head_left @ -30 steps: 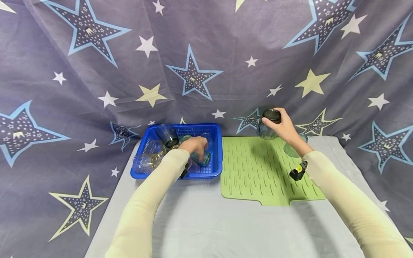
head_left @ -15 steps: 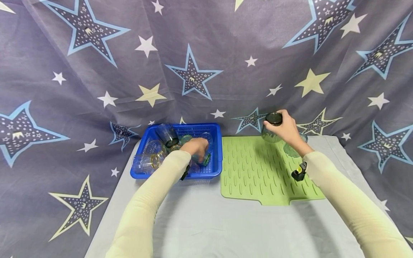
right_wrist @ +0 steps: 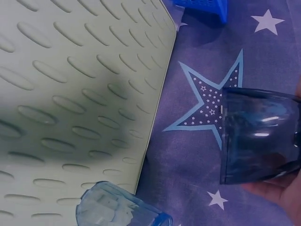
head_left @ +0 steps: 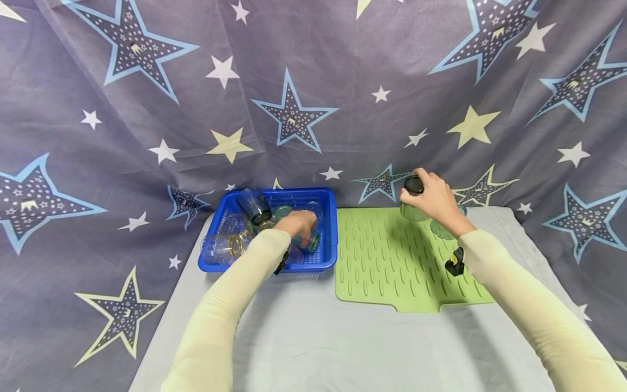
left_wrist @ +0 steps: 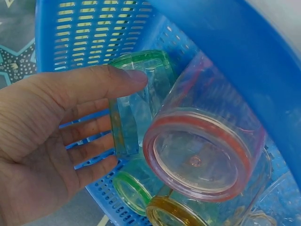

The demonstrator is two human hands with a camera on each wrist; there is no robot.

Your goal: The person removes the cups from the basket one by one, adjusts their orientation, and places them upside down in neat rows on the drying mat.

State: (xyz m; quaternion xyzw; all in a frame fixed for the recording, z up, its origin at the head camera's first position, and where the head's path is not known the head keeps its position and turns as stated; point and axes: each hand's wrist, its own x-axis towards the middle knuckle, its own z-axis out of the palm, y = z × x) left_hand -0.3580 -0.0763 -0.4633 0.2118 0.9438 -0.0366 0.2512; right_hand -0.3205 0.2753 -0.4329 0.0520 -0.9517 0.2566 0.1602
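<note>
My right hand (head_left: 433,198) grips a dark tinted drinking glass (head_left: 413,212), base up, above the back of the green drying mat (head_left: 372,261). In the right wrist view, the glass (right_wrist: 261,136) appears sideways, its rim apart from the mat. Inside the blue basket (head_left: 333,234), my left hand (head_left: 300,222) is at a clear green-tinted glass (left_wrist: 134,115). The left wrist view shows the thumb across this glass and the other fingers at its far side, partly hidden. A pink-based glass (left_wrist: 197,155) lies right beside it.
Several more glasses fill the basket, including a dark one (head_left: 254,206) and a yellow-based one (head_left: 222,246). On the mat's right side stands a pale blue-green glass (head_left: 442,228), partly behind my right wrist. A star-patterned cloth (head_left: 313,158) hangs behind the table.
My right hand has lowered the dark glass toward the mat and shifted it slightly right, and the glass is more upright. My left hand has barely moved inside the basket.
</note>
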